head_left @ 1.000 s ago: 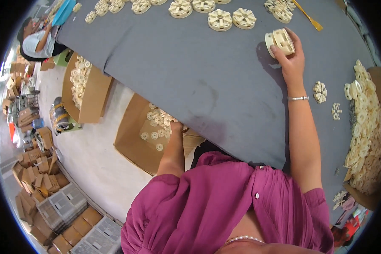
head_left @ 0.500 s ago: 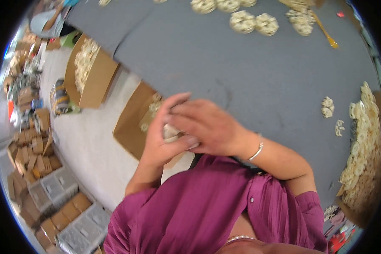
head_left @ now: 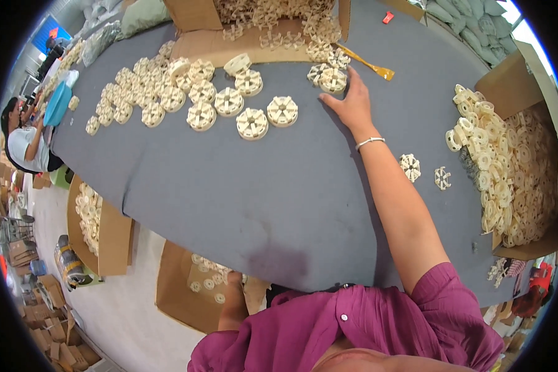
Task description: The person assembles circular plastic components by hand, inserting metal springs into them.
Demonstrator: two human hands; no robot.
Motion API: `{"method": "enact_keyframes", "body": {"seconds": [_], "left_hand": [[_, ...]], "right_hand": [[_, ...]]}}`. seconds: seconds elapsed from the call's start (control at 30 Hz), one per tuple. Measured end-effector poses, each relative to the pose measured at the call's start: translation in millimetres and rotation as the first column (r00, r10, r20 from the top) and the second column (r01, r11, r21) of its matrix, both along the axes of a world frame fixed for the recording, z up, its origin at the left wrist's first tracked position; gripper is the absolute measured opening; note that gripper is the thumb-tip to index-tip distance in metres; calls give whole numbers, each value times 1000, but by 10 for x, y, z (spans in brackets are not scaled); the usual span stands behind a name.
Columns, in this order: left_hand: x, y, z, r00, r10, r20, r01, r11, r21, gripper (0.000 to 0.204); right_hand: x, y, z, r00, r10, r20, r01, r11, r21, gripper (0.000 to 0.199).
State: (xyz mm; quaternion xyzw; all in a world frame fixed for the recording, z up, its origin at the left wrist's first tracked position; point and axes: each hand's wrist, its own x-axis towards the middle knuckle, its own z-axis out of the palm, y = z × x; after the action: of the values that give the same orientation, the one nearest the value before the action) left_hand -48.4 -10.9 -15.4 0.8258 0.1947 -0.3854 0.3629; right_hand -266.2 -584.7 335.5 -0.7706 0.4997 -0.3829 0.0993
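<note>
Stretched across the grey table (head_left: 229,198), my right hand (head_left: 353,102) lies with its fingers spread, the fingertips touching a stack of cream spoked plastic wheels (head_left: 333,79). Nothing is gripped in it. More stacked cream wheels (head_left: 252,123) stand in rows to the left of that hand. My left hand (head_left: 234,279) reaches below the table edge into a brown cardboard box (head_left: 180,291) on the floor, where loose cream wheels lie. Its fingers are hidden against my arm and the box contents.
An open cardboard box (head_left: 514,93) heaped with cream wheels sits at the table's right end, and another box (head_left: 192,15) at the far side. Two small loose wheels (head_left: 409,166) lie by my right forearm. A third box (head_left: 115,239) stands on the floor; a seated person (head_left: 25,139) is far left.
Half a second ago both hands were together near my chest. Now the right hand has reached out to the far stack and the left has gone back down into the floor box.
</note>
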Motion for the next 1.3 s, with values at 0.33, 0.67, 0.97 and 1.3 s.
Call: {"method": "enact_keyframes", "body": {"seconds": [0.33,0.67,0.97,1.3], "left_hand": [[934,-671,2036,164,-215,963,-199,949,246,49],[648,-3102,4041,-23,-223,975,713,680,172,50],[809,-3897,3511,-43,-313,949,662,702,262,66],[518,-4194,3924,30,-153,988,731,677,82,60]], "right_hand": [[-555,152,376,704,-109,702,-649,305,697,60],[-23,891,250,76,-502,862,-764,526,374,43],[363,784,146,747,307,590,-519,824,229,68],[823,989,353,786,354,507,-504,842,195,79]]}}
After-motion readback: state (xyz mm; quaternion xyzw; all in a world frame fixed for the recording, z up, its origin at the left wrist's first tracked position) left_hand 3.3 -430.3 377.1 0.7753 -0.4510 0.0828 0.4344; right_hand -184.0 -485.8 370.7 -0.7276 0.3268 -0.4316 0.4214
